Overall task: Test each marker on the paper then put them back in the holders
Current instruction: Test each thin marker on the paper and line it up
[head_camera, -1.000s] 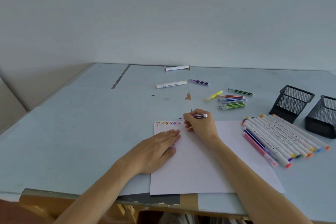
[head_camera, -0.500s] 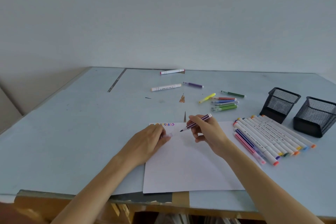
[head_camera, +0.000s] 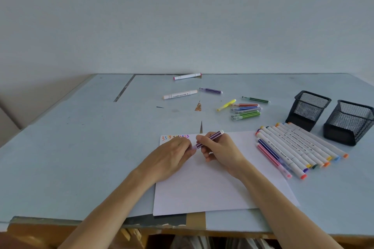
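1. Table point(head_camera: 81, 147): paper point(head_camera: 212, 188) at 6 o'clock, its near edge close to the table's front edge; test marks point(head_camera: 175, 137) in its far-left corner.
2. Two mesh holders point(head_camera: 309, 110) at 3 o'clock, apparently holding nothing; a row of white markers point(head_camera: 299, 147) lies between them and the paper, loose thin markers point(head_camera: 245, 110) at 1 o'clock.
3. Right hand point(head_camera: 220, 151): fingers clamped on the purple striped marker point(head_camera: 209, 139), over the paper's far edge.
4. Left hand point(head_camera: 172, 155): fingertips pinch a pale piece, probably the cap, at the marker's tip.
5. Step, judged: recapping. Next: seat the cap, then carry the marker right, above the row, to a holder.
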